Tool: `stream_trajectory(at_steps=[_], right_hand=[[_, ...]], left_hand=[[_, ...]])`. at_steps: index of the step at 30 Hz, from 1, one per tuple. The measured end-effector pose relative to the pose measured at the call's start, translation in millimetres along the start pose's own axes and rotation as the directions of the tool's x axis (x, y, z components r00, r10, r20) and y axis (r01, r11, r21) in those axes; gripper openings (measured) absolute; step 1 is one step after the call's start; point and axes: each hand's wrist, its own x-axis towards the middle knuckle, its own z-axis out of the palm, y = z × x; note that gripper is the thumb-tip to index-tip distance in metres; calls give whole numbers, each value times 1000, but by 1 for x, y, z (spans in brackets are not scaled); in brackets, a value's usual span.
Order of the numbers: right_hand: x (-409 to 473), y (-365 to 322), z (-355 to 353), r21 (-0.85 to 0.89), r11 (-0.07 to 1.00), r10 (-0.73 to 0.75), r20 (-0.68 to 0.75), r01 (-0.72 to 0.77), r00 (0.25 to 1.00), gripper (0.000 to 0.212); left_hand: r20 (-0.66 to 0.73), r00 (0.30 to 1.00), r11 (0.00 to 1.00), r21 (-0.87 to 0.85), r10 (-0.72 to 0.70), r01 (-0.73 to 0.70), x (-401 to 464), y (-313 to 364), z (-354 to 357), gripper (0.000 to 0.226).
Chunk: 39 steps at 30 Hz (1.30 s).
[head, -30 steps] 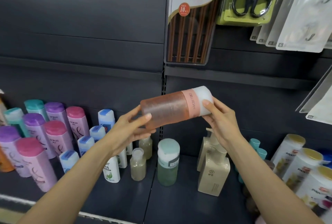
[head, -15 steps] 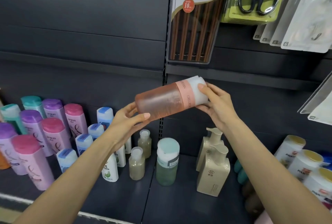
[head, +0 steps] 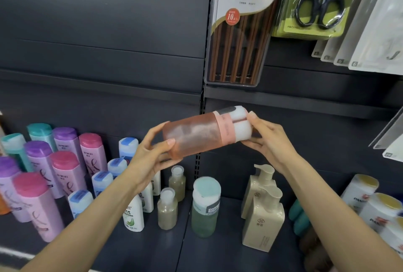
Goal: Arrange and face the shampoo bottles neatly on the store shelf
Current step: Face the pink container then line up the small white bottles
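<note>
A translucent orange-pink bottle (head: 196,134) with a white cap lies nearly sideways in the air above the dark shelf (head: 139,247). My left hand (head: 150,156) grips its base end from below and the side. My right hand (head: 265,138) holds the white cap end, thumb on top. Directly below stand a green bottle (head: 205,210) with a pale teal cap, two small clear bottles (head: 167,210) and two beige pump bottles (head: 262,212).
Pink, purple and teal shampoo bottles (head: 41,175) crowd the shelf's left, with white blue-capped ones (head: 101,184) beside them. White yellow-capped bottles (head: 377,208) stand at the right. A chopstick pack (head: 239,25) and scissors (head: 318,3) hang above.
The bottle has been turned about its long axis, so the cap's seam now faces me. Both hands shifted their hold and lowered it slightly.
</note>
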Motion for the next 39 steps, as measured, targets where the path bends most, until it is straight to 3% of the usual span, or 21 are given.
stream_trajectory(at_steps=[4,9,14,17,20,22,26,31,35,39], right_hand=[[3,-1,1,53,998,31,-32,-29,999,35],[4,-1,2,103,992,61,70,-68,996,32],[6,5,10,253,967,1,52,-14,999,33],[5,10,10,264,964,8,69,-26,998,34],[3,11,8,211,975,40,128,-66,991,39],[2,10,6,188,978,62,162,-92,985,46],[2,11,6,169,981,68,152,-94,986,48],[4,14,12,294,955,9,118,-44,993,46],[5,11,12,274,961,8,82,-30,997,30],[2,12,11,264,958,87,91,-108,992,35]], left_hand=[[25,999,998,62,28,-29,3,-2,-3,81],[125,992,986,166,-4,-17,4,4,-8,74],[157,977,987,95,-143,129,6,3,-13,86],[125,981,987,76,-151,142,6,8,-13,88],[48,992,992,51,-118,115,7,9,-12,56],[9,995,995,18,-99,99,7,9,-13,47],[13,1000,993,115,-10,9,5,9,-18,66],[82,990,944,303,115,-135,1,14,-19,73],[107,987,900,406,123,-157,-1,16,-17,77],[105,988,890,431,114,-148,-1,18,-15,79]])
